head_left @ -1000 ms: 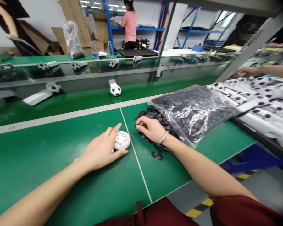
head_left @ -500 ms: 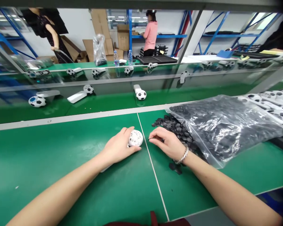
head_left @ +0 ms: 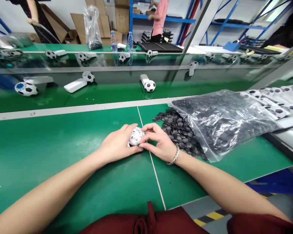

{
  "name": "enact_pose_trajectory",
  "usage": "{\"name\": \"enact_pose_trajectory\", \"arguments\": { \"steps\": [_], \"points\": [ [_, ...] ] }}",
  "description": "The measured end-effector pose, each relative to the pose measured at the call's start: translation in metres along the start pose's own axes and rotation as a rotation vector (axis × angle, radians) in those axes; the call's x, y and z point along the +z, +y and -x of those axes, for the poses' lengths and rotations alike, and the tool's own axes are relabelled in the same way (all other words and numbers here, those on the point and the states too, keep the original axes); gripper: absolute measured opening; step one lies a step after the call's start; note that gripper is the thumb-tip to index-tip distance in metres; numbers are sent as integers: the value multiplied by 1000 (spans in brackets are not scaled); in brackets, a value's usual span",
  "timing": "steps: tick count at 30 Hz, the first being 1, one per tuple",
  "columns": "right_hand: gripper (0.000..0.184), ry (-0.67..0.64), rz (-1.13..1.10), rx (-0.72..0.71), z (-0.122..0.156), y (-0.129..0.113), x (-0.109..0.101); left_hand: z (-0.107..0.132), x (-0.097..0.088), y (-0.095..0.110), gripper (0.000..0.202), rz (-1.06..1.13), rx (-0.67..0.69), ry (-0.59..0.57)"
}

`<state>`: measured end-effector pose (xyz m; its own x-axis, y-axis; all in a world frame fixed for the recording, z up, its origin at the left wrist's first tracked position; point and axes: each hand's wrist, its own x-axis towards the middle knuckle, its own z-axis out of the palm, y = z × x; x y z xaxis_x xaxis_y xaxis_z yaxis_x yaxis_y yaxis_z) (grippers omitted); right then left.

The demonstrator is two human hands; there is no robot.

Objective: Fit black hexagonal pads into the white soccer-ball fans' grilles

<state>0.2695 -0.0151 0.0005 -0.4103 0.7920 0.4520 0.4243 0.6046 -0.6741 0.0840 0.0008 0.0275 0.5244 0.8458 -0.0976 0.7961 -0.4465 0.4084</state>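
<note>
My left hand (head_left: 118, 143) is wrapped round a white football-shaped housing (head_left: 136, 135) with cut-out openings in its face, low over the green bench. The palm and fingers hide the rest of it. My right hand (head_left: 160, 143) is at the housing's right side, its thumb and fingers pinched close against the edge. A small black plastic piece shows as a dark speck at the right thumb tip, mostly covered by the fingers. Right of that hand lies a heap of loose black pieces (head_left: 179, 130), spilling from a clear plastic bag (head_left: 224, 120) full of them.
Beyond the bench's pale edge strip (head_left: 95, 106), finished black-and-white football units with white handles, such as one unit (head_left: 149, 85), lie on a green conveyor surface (head_left: 112, 94). More football-patterned parts (head_left: 278, 110) are stacked at the right. Other people stand in the background near shelves and cartons.
My right hand has moved left from beside the black heap to the white housing, bringing the black piece. My left hand still holds the housing. The view has tilted downward.
</note>
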Motion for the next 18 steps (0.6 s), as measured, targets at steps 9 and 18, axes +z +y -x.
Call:
{"name": "enact_pose_trajectory", "arguments": {
  "steps": [9,18],
  "points": [
    [11,46,4,36,-1,0,1,-1,0,-1,69,34,3,16],
    [52,-88,-234,241,0,9,7,-1,0,-2,62,55,-1,32]
  ]
}}
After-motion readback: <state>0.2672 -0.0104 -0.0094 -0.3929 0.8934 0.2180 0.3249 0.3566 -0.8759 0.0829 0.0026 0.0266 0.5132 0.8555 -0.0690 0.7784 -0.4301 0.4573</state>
